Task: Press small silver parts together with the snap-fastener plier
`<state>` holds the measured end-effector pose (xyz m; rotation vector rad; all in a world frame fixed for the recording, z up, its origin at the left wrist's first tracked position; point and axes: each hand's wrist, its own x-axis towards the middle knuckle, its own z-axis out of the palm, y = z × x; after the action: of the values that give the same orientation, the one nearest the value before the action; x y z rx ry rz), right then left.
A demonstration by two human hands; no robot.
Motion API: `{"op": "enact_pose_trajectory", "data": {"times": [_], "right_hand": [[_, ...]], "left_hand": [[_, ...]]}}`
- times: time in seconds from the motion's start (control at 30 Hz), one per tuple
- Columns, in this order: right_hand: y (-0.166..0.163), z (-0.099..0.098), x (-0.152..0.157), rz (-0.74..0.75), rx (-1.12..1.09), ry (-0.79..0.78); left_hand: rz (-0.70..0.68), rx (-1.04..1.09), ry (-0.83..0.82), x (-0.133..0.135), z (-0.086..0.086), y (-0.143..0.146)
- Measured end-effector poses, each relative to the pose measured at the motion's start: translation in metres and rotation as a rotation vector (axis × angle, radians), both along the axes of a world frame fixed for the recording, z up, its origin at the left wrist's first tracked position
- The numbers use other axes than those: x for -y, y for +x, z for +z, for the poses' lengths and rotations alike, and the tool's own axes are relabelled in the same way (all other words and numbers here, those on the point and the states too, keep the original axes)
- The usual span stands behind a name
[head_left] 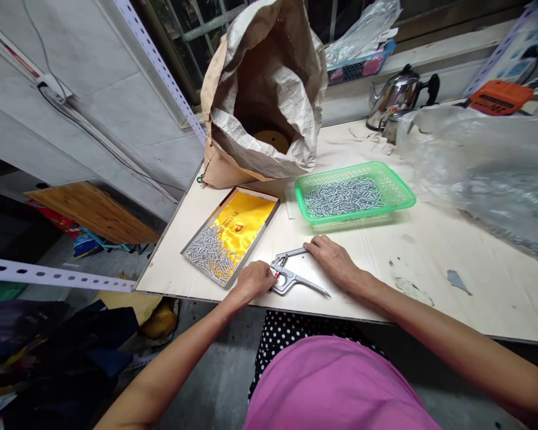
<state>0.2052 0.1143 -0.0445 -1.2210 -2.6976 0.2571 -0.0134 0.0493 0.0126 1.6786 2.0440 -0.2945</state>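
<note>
On the table near its front edge lies a grey metal plier-like hand tool with a coil spring, a red part and a long pointed arm; its exact kind I cannot tell. My right hand is closed on the end of its upper handle. My left hand is closed in a pinch at the tool's left end, beside the red part; what its fingertips hold is hidden. Just left of that hand is a shallow metal tray with a yellow lining and many small silver metal pins. Behind the tool stands a green plastic basket of similar pins.
A large open paper sack stands at the back left. Along the back right are a steel kettle, an orange box and a big clear plastic bag. The table's left edge runs beside the tray.
</note>
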Motion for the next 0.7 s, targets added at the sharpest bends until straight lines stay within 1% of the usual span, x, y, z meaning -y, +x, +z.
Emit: {"op": "enact_pose_trajectory", "data": {"times": [0.1,0.17,0.23,0.3,0.37,0.43,0.47,0.5,0.57,0.63,0.7], "right_hand": [[-0.004,0.003,0.0,-0.015,0.026,-0.003],[-0.006,0.005,0.0,-0.024,0.062,-0.002],[-0.008,0.005,0.0,-0.038,0.099,0.001],[-0.01,0.005,0.0,-0.054,0.113,0.004],[-0.009,0.005,0.0,-0.063,0.112,0.001],[-0.008,0.006,0.001,-0.062,0.11,-0.01],[-0.008,0.006,0.001,-0.059,0.105,-0.016],[-0.007,0.006,0.002,-0.058,0.096,-0.022],[-0.006,0.004,0.002,-0.06,0.073,-0.026],[-0.005,0.0,0.001,-0.053,0.047,-0.022],[-0.004,-0.004,0.001,-0.037,0.024,-0.01]], "left_hand": [[-0.003,-0.083,0.076,-0.006,0.013,-0.013],[-0.019,-0.047,0.185,-0.014,0.026,-0.015],[-0.062,0.083,0.381,-0.024,0.045,-0.006],[-0.116,0.243,0.656,-0.036,0.069,0.011],[-0.162,0.346,0.928,-0.05,0.095,0.025],[-0.187,0.34,1.105,-0.064,0.116,0.029],[-0.193,0.3,1.146,-0.07,0.122,0.024],[-0.193,0.24,1.157,-0.076,0.124,0.016],[-0.17,0.088,1.08,-0.082,0.118,-0.013],[-0.121,-0.071,0.894,-0.079,0.101,-0.048],[-0.093,-0.184,0.658,-0.066,0.08,-0.081]]}}
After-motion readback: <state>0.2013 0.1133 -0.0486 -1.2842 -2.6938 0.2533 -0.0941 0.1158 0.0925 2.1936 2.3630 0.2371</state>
